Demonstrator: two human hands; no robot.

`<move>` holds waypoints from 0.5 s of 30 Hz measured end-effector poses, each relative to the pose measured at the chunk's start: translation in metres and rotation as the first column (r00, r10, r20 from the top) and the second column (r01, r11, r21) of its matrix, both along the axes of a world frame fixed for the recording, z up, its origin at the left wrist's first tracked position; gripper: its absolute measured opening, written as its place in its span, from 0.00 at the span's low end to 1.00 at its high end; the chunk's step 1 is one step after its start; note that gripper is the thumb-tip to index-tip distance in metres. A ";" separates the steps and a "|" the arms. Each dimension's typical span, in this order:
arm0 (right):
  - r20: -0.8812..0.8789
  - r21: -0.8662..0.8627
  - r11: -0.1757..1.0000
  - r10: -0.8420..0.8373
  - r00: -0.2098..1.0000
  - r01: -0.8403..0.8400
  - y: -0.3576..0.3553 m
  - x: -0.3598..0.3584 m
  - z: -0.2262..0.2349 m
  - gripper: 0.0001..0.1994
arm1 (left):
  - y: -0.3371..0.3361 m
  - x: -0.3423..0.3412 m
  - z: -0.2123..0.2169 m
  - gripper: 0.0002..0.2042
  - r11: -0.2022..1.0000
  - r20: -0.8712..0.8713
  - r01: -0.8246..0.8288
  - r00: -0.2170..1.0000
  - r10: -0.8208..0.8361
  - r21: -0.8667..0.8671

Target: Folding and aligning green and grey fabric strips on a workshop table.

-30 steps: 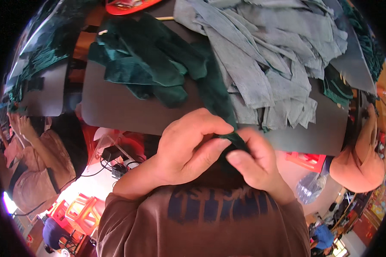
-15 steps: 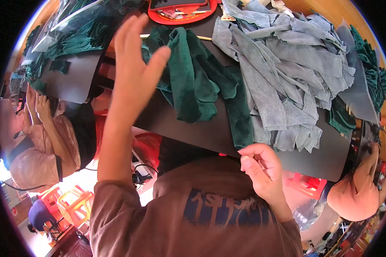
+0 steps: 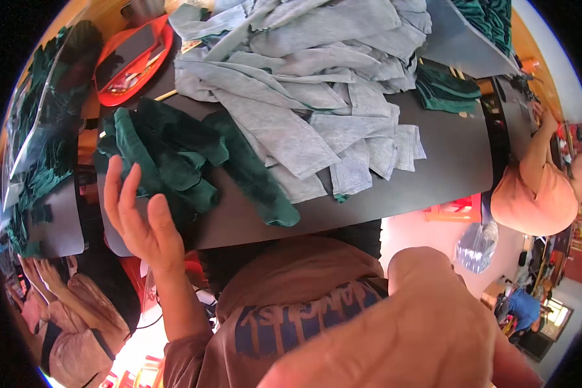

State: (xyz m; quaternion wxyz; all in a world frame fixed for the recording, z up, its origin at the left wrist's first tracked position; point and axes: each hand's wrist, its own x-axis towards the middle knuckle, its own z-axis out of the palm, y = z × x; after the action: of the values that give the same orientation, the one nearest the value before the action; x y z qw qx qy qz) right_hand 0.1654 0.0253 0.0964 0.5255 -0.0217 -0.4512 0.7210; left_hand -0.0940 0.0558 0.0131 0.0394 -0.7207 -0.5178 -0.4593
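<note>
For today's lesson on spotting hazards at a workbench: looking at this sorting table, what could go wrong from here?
1. A dark green cloth strip hangs at the front edge of the table; a brush from the open left hand could drag it off.
2. The right hand fills the lower view close to the camera, hiding what is below it.
3. The grey cloth pile overlaps the green pieces, so colours may get mixed.

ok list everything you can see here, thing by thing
green cloth pieces: loose pile, dark green, table's left part
grey cloth pieces: large heap, pale grey-blue, table's middle
folded green cloths: small stack, dark green, right of the grey heap
tray: one, red, far left corner
table: one, dark grey
co-worker: one, orange top, at right
left hand: open, empty, raised beside the green pile
right hand: close to the camera, blurred, grip unclear
</note>
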 end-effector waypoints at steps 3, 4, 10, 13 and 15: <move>-0.005 0.024 0.999 -0.035 0.999 0.035 -0.011 0.003 0.000 0.32 | 0.000 0.004 -0.001 0.14 1.000 0.039 -0.004 0.999 0.005 -0.019; -0.009 0.031 0.999 -0.041 0.999 0.041 -0.008 0.001 -0.002 0.32 | -0.001 0.005 -0.002 0.14 1.000 0.049 -0.011 0.999 0.012 -0.022; -0.031 0.076 0.996 -0.037 0.999 0.040 -0.017 -0.009 -0.004 0.30 | 0.001 0.006 -0.004 0.12 0.999 0.047 -0.034 0.998 0.035 -0.036; -0.045 0.094 0.995 -0.025 0.999 0.029 -0.013 0.003 -0.006 0.29 | 0.000 0.005 -0.006 0.11 0.998 0.039 -0.049 0.998 0.051 -0.042; -0.049 0.110 0.993 -0.026 0.998 0.031 -0.013 -0.004 -0.005 0.29 | 0.001 0.006 -0.006 0.11 0.998 0.048 -0.050 0.997 0.052 -0.040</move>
State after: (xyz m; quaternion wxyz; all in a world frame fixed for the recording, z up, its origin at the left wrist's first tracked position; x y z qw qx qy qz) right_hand 0.1615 0.0127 0.0913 0.5465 0.0181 -0.4776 0.6876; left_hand -0.0884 0.0570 0.0073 0.0244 -0.6963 -0.5458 -0.4655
